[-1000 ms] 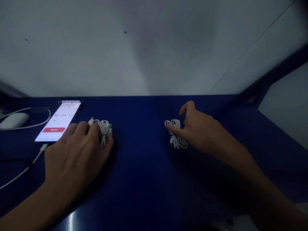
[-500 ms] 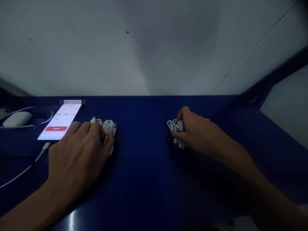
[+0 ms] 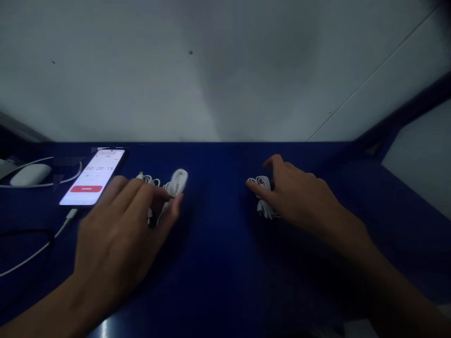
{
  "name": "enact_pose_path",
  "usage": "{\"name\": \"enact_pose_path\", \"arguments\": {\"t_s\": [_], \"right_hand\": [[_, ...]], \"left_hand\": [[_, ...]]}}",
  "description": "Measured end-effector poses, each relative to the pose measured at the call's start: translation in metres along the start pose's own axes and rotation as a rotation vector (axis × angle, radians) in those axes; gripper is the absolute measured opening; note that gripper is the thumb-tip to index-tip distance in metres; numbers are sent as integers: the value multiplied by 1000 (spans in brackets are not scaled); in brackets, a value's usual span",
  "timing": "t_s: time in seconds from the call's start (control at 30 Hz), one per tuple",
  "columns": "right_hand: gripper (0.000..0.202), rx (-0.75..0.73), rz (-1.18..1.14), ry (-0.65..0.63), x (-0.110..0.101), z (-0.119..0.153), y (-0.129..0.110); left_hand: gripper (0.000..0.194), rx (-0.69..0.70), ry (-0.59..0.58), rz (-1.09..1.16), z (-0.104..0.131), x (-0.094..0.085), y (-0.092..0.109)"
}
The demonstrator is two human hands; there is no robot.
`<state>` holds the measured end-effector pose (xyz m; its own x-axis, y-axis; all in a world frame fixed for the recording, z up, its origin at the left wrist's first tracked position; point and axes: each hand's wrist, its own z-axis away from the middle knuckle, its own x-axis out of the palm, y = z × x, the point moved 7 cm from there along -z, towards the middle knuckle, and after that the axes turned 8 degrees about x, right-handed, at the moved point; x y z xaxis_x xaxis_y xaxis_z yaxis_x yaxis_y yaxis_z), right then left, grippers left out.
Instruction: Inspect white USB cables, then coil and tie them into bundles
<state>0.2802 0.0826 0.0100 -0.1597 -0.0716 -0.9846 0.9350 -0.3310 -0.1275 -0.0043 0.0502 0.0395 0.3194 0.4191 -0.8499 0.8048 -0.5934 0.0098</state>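
Taking the view as a clock face, the left hand [image 3: 121, 230] reaches in from 8 o'clock, palm down over the glossy dark-blue flat tabletop [image 3: 214, 263]. Its thumb and index finger are closed on a coiled white cable bundle with a narrow black tie [image 3: 178, 183], just short of the centre toward 9 o'clock; the bundle's rounded loop end sticks out past the fingertips, tilted toward 1 o'clock. More white cable loops with a pale plug [image 3: 150, 180] show just beyond the knuckles, partly hidden by the fingers; whether they belong to the held bundle, I cannot tell.

The right hand [image 3: 303, 195] comes in from 4 o'clock, fingers open, with a gap between the thumb and the curled index finger. The thumb lies over a second coiled white cable bundle [image 3: 266, 211] on the tabletop, at 4 o'clock from the centre; whether it presses on it, I cannot tell.

Toward 9 o'clock lies a black-edged smartphone with a lit screen [image 3: 92, 176] reading 00:20:15 above a red button. A slim white plug on a white cord [image 3: 71, 214] sits at its near end, and farther out is a smooth white rounded plastic object [image 3: 31, 174]. A grey-white flat wall panel [image 3: 141, 94] spans 12 o'clock
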Motion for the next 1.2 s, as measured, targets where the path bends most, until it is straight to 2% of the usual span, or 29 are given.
{"name": "enact_pose_path", "arguments": {"t_s": [0.13,0.3,0.57,0.83,0.9,0.97,1.13,1.2], "right_hand": [[66,-22,-4,6,1,1,-1],[65,-13,3,-1,0,3,-2],[65,-30,0,-4,-1,2,-3],[66,-29,-2,-14,-1,5,-3],[66,-31,-7,-1,0,5,-3],[64,-43,-11,44,-1,5,-4],[49,-168,-100,371,-18,16,-17],[37,-253,-218,442,-25,23,-24]], "left_hand": [[17,157,-96,238,9,16,24],[30,226,-236,200,15,33,35],[41,265,-260,47,14,38,30],[41,223,-235,54,10,36,28],[39,190,-205,113,10,32,28],[33,100,-203,237,11,29,26],[16,-202,-291,677,22,34,21],[14,-271,-297,774,23,36,20]]}}
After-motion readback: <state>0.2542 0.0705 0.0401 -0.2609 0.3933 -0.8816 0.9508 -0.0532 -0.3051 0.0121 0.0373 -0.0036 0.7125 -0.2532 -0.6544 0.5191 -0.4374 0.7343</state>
